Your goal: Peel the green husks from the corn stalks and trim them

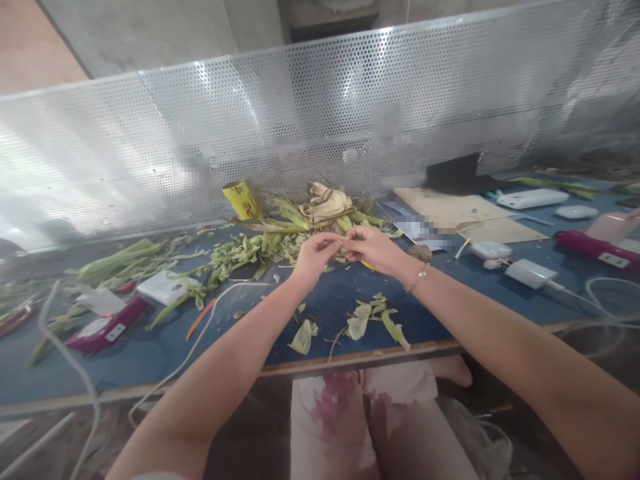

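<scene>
My left hand (316, 257) and my right hand (367, 248) meet above the blue table (320, 303), fingertips pinched together. Whatever lies between their fingers is too small to make out. Behind and left of them spreads a heap of small green twisted husk-like pieces (235, 257). A pale dried husk bundle (327, 203) lies just beyond my hands, on longer green leaves (285, 223). Nearer the front edge, below my hands, are loose pale green scraps (359, 320) and a single folded leaf piece (303, 338).
A perforated metal panel (320, 113) borders the table's back. A yellow cardboard tube (241, 200) stands at its foot. To the left are a magenta device (107, 327) and a white cable (200, 333); to the right, brown paper sheets (445, 208) and a white charger (531, 273).
</scene>
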Motion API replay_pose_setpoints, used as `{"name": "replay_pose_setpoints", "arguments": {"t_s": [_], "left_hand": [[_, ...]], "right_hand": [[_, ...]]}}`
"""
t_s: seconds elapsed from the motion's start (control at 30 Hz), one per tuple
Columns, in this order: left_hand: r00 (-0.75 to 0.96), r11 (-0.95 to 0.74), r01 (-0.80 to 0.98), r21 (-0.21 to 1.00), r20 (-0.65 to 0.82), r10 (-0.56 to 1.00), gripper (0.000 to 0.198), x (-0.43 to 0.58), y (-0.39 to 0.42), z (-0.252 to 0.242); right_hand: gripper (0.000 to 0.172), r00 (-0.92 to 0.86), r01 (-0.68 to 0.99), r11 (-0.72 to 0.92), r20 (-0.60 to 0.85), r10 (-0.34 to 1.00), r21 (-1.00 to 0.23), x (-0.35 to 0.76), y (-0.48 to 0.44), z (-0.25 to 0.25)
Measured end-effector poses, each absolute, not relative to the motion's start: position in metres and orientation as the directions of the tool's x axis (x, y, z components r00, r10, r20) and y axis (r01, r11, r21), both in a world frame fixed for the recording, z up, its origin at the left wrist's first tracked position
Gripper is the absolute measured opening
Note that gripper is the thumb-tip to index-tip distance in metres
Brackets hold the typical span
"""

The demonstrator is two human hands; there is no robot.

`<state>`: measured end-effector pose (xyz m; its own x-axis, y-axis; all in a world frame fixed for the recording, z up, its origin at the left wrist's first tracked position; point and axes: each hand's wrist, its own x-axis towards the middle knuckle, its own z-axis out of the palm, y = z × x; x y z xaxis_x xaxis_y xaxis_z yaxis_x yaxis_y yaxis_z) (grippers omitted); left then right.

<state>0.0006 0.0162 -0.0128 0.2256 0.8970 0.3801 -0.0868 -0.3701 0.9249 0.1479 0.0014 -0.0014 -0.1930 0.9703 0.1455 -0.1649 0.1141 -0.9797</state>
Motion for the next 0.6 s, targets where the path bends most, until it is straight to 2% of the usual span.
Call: {"name": "replay_pose_setpoints", "arguments": {"t_s": [0.17, 0.37, 0.6], "left_hand": [[0.183, -0.391, 0.014, 0.920, 0.382, 0.906, 0.025, 0.000, 0.017, -0.013], [0.131, -0.380, 0.097, 0.920, 0.367, 0.921, 0.023, 0.001, 0.015, -0.011], [0.036, -0.415, 0.059, 0.908, 0.414, 0.910, 0.014, 0.005, 0.007, -0.005]], "right_hand": [[0.031, -0.261, -0.210, 0.050, 0.105, 0.960, -0.976, 0.152, -0.001, 0.003], [0.025, -0.241, -0.246, 0.056, 0.117, 0.963, -0.968, 0.149, 0.003, -0.002], [0.026, -0.184, -0.343, 0.108, 0.179, 0.967, -0.933, 0.145, 0.006, -0.009]]}}
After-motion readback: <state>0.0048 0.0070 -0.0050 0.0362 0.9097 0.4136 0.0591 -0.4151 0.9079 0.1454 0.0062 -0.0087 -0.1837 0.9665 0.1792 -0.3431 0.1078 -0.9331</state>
